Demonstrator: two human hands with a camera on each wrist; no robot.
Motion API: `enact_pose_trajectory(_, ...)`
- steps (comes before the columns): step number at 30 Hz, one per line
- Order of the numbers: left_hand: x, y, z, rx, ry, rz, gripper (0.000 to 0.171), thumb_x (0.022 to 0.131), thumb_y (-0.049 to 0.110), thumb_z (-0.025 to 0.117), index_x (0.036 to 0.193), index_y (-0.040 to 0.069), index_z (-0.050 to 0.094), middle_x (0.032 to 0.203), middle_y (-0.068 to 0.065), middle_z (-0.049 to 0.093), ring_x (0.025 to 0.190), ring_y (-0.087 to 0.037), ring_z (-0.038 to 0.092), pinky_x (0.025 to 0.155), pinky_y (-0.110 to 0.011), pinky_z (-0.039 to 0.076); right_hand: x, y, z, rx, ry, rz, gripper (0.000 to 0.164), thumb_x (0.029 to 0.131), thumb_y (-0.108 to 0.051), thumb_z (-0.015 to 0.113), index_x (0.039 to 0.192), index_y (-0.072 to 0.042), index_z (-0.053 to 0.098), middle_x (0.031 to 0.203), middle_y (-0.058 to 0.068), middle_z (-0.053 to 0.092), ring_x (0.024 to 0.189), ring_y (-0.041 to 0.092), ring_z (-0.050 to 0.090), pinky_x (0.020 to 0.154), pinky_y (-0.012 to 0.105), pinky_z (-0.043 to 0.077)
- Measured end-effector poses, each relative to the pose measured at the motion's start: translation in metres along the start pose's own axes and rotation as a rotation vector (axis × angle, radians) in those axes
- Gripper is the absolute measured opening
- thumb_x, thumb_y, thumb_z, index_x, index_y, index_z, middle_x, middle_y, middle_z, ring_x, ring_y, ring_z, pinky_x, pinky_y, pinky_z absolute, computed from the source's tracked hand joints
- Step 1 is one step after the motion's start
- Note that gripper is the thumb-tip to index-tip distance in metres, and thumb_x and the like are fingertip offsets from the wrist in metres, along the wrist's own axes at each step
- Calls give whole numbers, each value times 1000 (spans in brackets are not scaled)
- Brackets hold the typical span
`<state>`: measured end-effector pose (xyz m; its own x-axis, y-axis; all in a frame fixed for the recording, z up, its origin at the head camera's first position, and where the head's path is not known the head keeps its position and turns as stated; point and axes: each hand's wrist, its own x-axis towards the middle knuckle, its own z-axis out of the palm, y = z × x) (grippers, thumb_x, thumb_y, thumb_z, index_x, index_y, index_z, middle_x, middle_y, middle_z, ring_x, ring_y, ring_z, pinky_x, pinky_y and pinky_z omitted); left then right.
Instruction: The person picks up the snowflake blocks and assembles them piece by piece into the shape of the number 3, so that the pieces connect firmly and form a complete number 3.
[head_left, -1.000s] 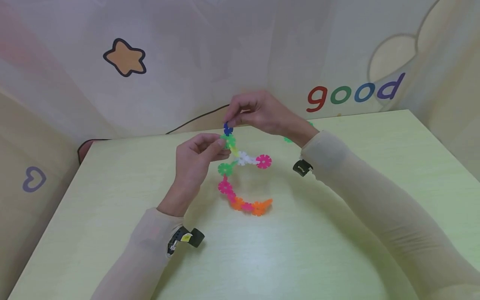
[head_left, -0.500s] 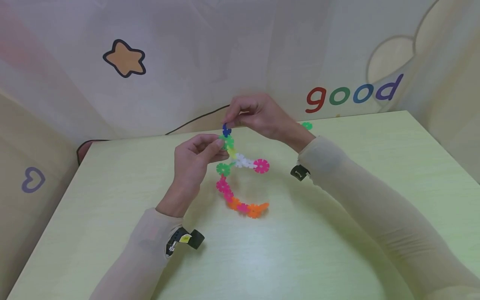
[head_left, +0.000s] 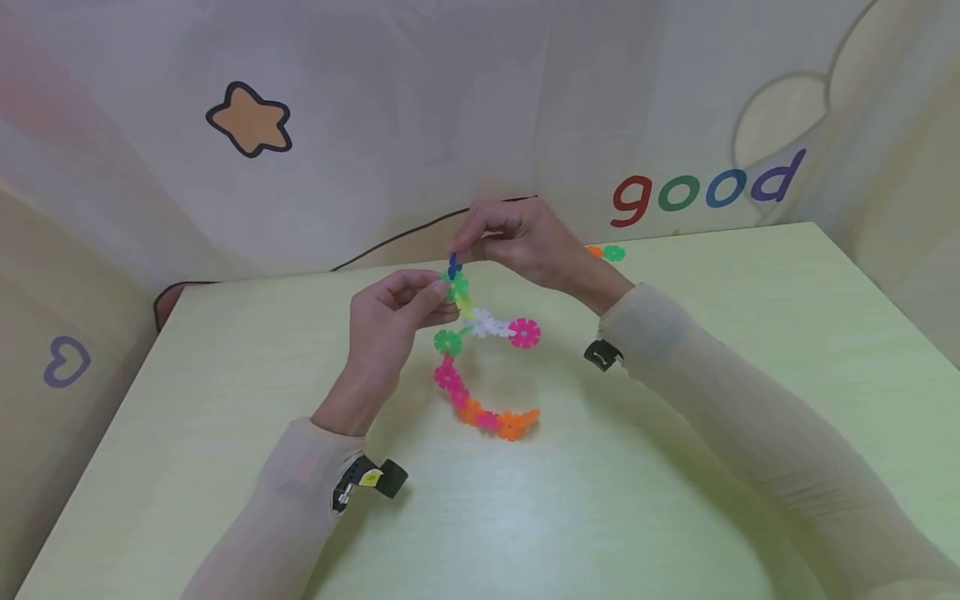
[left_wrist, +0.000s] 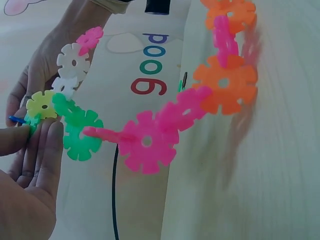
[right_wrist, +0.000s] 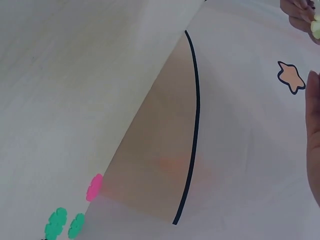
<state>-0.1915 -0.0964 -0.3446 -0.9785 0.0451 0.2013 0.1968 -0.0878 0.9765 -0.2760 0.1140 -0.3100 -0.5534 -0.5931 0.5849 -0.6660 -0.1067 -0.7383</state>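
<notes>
A chain of notched plastic snowflake discs hangs from my left hand point(head_left: 390, 317), whose thumb and fingers pinch a green disc point(head_left: 459, 288) at its top. My right hand point(head_left: 517, 242) pinches a small blue disc point(head_left: 453, 269) from above, set right at the upper edge of that green one. Below follow a yellow disc point(left_wrist: 42, 105), white discs point(head_left: 483, 322) and a pink disc point(head_left: 524, 333) on a side branch. Another green disc point(head_left: 447, 342) leads down through pink discs point(left_wrist: 147, 141) to orange discs point(head_left: 512, 426) at the lower end. The right wrist view shows little of the right hand.
Loose orange point(head_left: 595, 252) and green point(head_left: 614, 252) discs lie at the table's back edge, beside the right wrist. The pale table point(head_left: 600, 517) meets a printed curtain point(head_left: 420, 108) behind the hands. A black wrist strap point(head_left: 352, 483) is on the left sleeve.
My right hand has come down slightly, and the blue disc now shows more edge-on. The lower chain has swung a little. Loose discs at the back have come into sight past the right wrist.
</notes>
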Motion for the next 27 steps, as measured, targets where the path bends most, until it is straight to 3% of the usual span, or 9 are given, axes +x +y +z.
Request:
enact_pose_trajectory(4, 0, -2, -2, -9, -27, 18, 17, 103, 5, 70, 113, -8, 69, 91, -8, 76, 80, -21, 79, 88, -42, 64, -5, 0, 0, -27, 3, 42, 20, 92, 15, 74, 108, 4, 79, 104, 16, 77, 97, 27, 75, 91, 39, 62)
enact_pose_trajectory(8, 0, -4, -3, 11, -51, -4, 16, 103, 7, 69, 114, -5, 69, 96, -9, 76, 85, -23, 79, 89, -41, 64, -10, 0, 1, -14, 4, 100, 22, 94, 10, 74, 115, 4, 78, 110, 15, 78, 101, 36, 75, 94, 40, 62)
enact_pose_trajectory(13, 0, -4, -3, 38, -57, -23, 20, 102, 9, 71, 118, -3, 70, 100, -11, 76, 88, -24, 79, 89, -41, 64, -15, -5, -3, -17, 29, 200, 25, 99, 0, 74, 124, 0, 76, 118, 11, 77, 109, 33, 73, 98, 39, 60)
enact_pose_trajectory(17, 0, -5, -3, 43, -57, -20, 22, 102, 8, 71, 122, -4, 70, 103, -11, 76, 90, -25, 78, 88, -40, 64, -22, -9, -17, -65, 157, 305, 27, 100, -11, 76, 127, -8, 76, 120, 5, 76, 112, 26, 73, 96, 33, 59)
enact_pose_trajectory(21, 0, -5, -5, 42, -57, -24, 22, 102, 8, 71, 120, -5, 70, 104, -11, 76, 92, -30, 78, 89, -39, 64, -32, -6, -39, -103, 292, 420, 29, 101, -19, 76, 128, -9, 74, 120, 5, 76, 109, 24, 73, 98, 32, 58)
enact_pose_trajectory(24, 0, -3, -7, 44, -56, -27, 21, 102, 9, 72, 118, -5, 70, 103, -11, 76, 91, -29, 78, 91, -39, 63, -39, -1, -54, -175, 320, 517, 32, 102, -22, 75, 131, -8, 72, 121, 7, 74, 108, 27, 71, 99, 34, 58)
enact_pose_trajectory(27, -1, -2, -10, 46, -53, -36, 20, 102, 10, 72, 117, -4, 71, 102, -10, 76, 89, -26, 79, 92, -39, 62, -45, 6, -68, -298, 290, 631, 33, 103, -22, 73, 132, -6, 71, 124, 9, 71, 112, 29, 69, 100, 37, 56)
